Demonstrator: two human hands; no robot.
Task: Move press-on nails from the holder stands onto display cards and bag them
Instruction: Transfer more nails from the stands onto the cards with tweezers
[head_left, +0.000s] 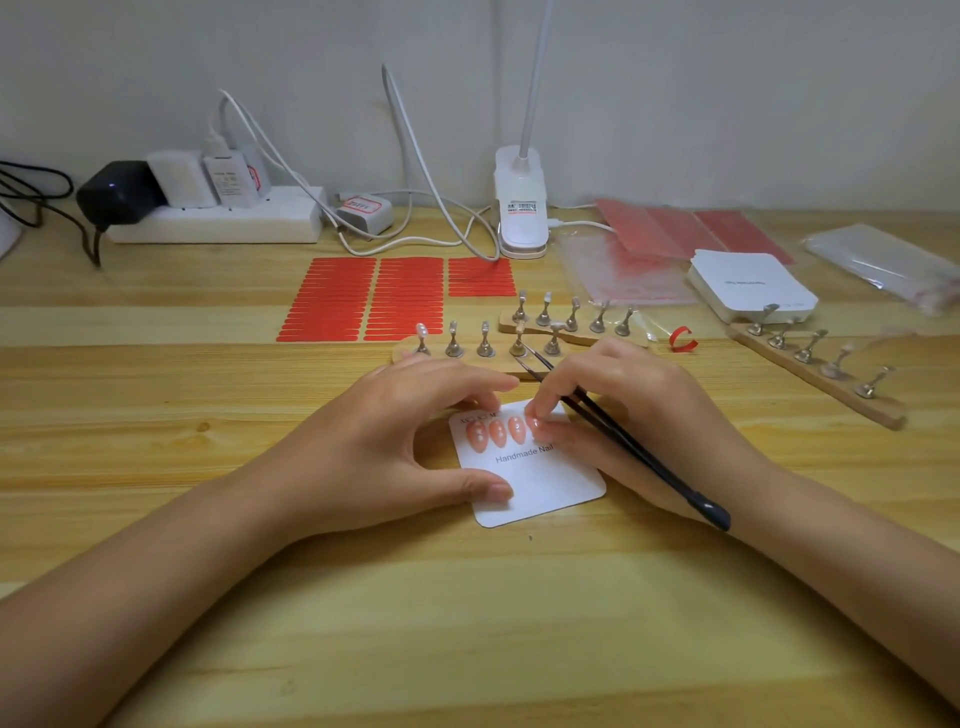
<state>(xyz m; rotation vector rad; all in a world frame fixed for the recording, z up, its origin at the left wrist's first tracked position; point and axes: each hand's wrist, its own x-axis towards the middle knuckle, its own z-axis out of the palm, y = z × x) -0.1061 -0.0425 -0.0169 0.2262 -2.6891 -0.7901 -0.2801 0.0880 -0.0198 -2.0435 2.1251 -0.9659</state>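
Head view: right hand (613, 415) gripped tweezers (623, 441), fingertips pressing the fourth nail (535, 426) onto the card (540, 483); left hand (415, 431) pinched the card's left edge. Judged mid-card; next, the nail (422, 330) on the stand (467, 358) behind the card.

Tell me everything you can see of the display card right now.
The display card is a white, rounded-corner square, apparently cardstock, lying flat and slightly rotated on the wooden table. It reads "Handmade Nail". Four pink nails sit in a row near its top. The left hand holds its left edge; the right hand presses the fourth nail.
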